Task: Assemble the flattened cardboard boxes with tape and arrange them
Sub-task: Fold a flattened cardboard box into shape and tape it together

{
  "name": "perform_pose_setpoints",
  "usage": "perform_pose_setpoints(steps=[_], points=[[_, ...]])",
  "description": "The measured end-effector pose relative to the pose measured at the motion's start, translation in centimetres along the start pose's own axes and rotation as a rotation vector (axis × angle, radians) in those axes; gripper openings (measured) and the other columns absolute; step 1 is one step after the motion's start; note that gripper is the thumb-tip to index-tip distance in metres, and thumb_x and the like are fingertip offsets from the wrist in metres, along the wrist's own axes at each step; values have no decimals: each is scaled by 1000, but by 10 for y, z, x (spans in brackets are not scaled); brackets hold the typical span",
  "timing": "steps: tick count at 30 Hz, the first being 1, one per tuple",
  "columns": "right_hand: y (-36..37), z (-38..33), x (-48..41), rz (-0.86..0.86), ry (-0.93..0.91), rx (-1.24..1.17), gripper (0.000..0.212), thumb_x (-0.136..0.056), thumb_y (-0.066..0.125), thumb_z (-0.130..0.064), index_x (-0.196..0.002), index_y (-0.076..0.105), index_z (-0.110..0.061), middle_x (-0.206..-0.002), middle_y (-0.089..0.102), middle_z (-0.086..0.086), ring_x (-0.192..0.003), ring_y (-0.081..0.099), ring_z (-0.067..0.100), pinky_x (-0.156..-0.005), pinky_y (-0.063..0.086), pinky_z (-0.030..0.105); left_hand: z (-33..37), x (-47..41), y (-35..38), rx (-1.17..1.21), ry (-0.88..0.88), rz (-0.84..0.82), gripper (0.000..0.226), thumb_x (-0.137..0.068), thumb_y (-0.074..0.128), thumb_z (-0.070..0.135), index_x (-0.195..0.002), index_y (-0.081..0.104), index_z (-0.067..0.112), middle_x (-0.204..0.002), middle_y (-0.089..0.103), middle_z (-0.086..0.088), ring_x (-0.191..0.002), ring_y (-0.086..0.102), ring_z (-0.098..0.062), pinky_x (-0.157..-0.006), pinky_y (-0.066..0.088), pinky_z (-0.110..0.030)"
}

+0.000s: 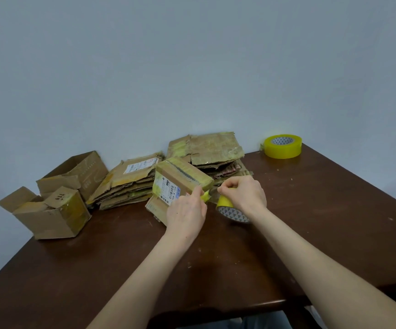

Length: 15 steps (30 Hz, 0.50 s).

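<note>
The step in hand is judged to be the sealing of a seam on the small box [180, 179]. A short tape strip [212, 195] is stretched between the box's near right corner and the tape roll [230, 208].

The left hand [186, 213] has its grip pinched on the strip's free end at that corner. The right hand [244, 193] has its grip clamped round the roll, just beside the left.

For a clean seal, the strip should be kept taut and square to the edge. It should be pressed flat from the corner outward so that no crease is trapped. The box should be steadied while more tape is drawn off, since so light a thing could be dragged by the pull.

The small box is raised and tilted at the middle of the desk [121, 257], just in front of 2 stacks of flattened cardboard [130, 184] [216, 150]. It is brown and worn, bears a white shipping label and is banded with old yellowish tape. Whether it rests on the flat sheet [155, 207] beneath it cannot be told.

At the left, 2 assembled boxes [50, 212] [83, 172] stand with their flaps open. A spare roll [282, 146] lies at the far right corner.
</note>
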State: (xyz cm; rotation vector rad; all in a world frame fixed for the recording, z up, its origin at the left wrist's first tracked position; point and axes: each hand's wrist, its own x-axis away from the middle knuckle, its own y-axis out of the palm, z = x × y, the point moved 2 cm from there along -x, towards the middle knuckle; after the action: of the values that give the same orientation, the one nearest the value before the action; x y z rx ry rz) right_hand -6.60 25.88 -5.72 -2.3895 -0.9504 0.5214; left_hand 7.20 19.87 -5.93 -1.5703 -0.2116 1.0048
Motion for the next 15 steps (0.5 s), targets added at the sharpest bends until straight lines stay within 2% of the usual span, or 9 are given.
perform_pose_setpoints(steps=[4, 7, 11, 13, 15], points=[[-5, 0, 1, -30, 1, -89, 12, -82, 69, -39, -72, 70, -33, -83, 66, -10, -87, 60, 14, -68, 42, 26, -11, 2, 1, -13, -62, -49, 25, -97, 42, 20, -121, 48, 15, -86, 63, -7, -79, 61, -28, -64, 50, -36], [-19, 3, -3, 42, 8, -110, 11, -82, 69, -39, -73, 68, -33, -87, 65, -7, -88, 58, 16, -70, 44, 28, -29, 7, 2, 61, -129, -74, 21, -98, 44, 22, -117, 51, 16, -86, 63, -5, -76, 60, -24, -64, 52, -36], [-27, 17, -13, 87, 55, -264, 11, -84, 67, -36, -75, 69, -30, -91, 66, -7, -93, 59, 17, -75, 47, 31, -14, 14, 6, 228, -73, -53, 19, -99, 45, 28, -116, 52, 22, -83, 62, 2, -73, 61, -18, -65, 51, -35], [-30, 22, -16, 104, 61, -296, 11, -85, 64, -33, -76, 68, -30, -91, 67, -7, -96, 59, 18, -73, 46, 31, 1, 15, 19, 251, -70, -126, 18, -100, 42, 30, -115, 48, 23, -84, 62, 2, -76, 62, -20, -64, 51, -36], [-37, 26, -18, 134, 45, -288, 11, -86, 62, -33, -78, 68, -29, -93, 68, -5, -96, 59, 19, -73, 44, 31, 13, 16, 35, 207, -34, -214, 20, -101, 40, 32, -116, 47, 22, -94, 60, 2, -87, 61, -21, -70, 51, -36]])
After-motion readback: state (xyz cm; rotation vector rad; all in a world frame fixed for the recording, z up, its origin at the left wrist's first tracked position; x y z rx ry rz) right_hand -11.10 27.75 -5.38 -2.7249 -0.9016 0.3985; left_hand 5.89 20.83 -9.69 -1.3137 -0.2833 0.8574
